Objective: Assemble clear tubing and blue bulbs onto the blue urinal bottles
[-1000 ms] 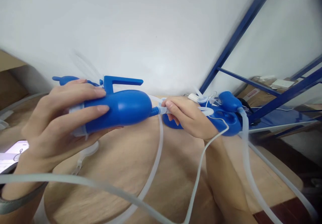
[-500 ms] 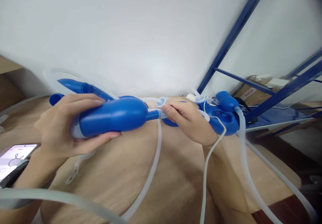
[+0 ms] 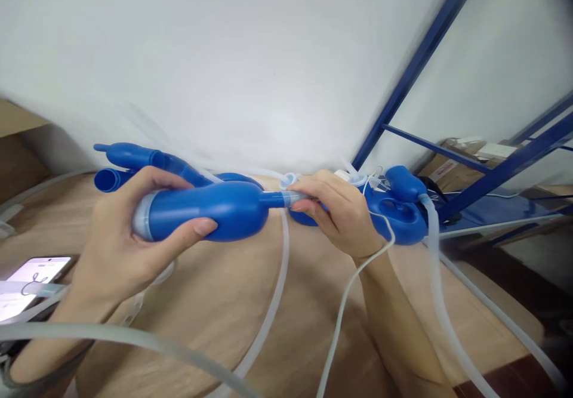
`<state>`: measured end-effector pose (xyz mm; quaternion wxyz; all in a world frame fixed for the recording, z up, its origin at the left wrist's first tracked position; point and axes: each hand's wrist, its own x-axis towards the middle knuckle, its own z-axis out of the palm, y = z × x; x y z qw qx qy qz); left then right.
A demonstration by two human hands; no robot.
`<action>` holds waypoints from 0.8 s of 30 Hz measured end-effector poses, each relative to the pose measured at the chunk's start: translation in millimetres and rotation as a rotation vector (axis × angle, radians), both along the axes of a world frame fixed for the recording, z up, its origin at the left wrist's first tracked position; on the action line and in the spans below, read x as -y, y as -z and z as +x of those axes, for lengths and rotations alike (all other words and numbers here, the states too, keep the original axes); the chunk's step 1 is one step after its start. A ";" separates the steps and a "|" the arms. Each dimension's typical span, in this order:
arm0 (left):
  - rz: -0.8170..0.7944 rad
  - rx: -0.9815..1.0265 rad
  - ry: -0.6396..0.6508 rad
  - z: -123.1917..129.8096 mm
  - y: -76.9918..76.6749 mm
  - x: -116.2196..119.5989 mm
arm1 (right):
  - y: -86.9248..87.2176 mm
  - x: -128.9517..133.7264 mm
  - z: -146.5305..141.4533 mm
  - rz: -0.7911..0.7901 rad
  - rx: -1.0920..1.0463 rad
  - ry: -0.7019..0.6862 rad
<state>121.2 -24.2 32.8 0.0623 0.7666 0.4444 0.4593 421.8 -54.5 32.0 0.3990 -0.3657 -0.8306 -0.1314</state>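
A smooth blue bottle-shaped piece (image 3: 210, 212) lies sideways across the middle, with a translucent cap at its left end and a narrow neck to the right. Around its left end my left hand (image 3: 129, 237) is wrapped, thumb along the near side. My right hand (image 3: 335, 210) pinches the translucent fitting (image 3: 293, 198) on the neck's tip; its fingertips partly cover it. A small clear ring-shaped part (image 3: 287, 179) shows just behind those fingertips. Thin white tubing (image 3: 342, 302) runs down past my right wrist.
More blue pieces with tubes lie behind at left (image 3: 134, 156) and at right (image 3: 400, 213). A lit phone (image 3: 33, 278) is at the left, and thick tubing (image 3: 134, 335) crosses the lower left. A blue metal frame (image 3: 416, 58) stands at the right, cardboard at the far left.
My right fingers have closed further over the fitting at the neck's tip. The blue piece has turned slightly and moved a little right. The thin white tubing has swung left.
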 end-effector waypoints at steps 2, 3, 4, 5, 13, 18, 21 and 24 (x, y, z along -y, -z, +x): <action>0.069 0.005 -0.021 5.3 6.3 6.2 | 0.5 -0.7 1.0 -0.005 -0.027 -0.020; 0.088 0.003 -0.030 7.8 9.5 8.5 | 0.7 -1.1 1.6 -0.005 -0.033 -0.032; 0.099 -0.001 -0.037 9.8 12.5 10.1 | 0.8 -1.5 2.3 -0.005 -0.035 -0.041; 0.109 -0.004 -0.042 11.5 15.2 11.0 | 1.0 -1.9 2.9 -0.003 -0.031 -0.048; 0.148 0.006 -0.066 16.3 24.8 11.5 | 3.5 -5.3 3.9 0.028 -0.005 -0.139; 0.105 0.021 -0.035 18.8 28.2 11.1 | 5.2 -7.5 1.3 0.053 0.002 -0.144; 0.098 0.034 -0.025 21.2 29.2 10.2 | 6.1 -8.0 0.1 0.067 0.001 -0.153; 0.077 0.059 0.000 23.6 26.5 9.8 | 7.9 -7.7 -0.5 0.064 0.014 -0.137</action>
